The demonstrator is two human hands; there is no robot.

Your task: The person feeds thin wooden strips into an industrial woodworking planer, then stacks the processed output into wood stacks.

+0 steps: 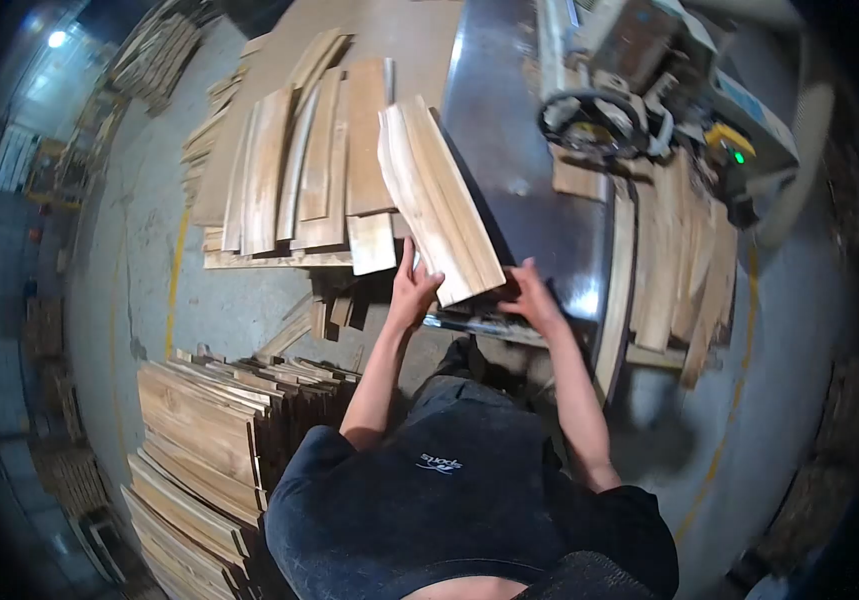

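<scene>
Left hand (415, 292) had its grip on the wavy-edged board (439, 205), near left corner, above the metal desk's (529, 205) left edge. Right hand (534, 300) at the other corner; couldn't tell if gripping. Good handling needed even two-sided support.

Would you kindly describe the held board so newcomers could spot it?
Find the shiny metal table. Over its left edge slants a board, lower end between left hand and right hand. Unlike neighbouring boards, it is held, with a wavy left edge.
</scene>
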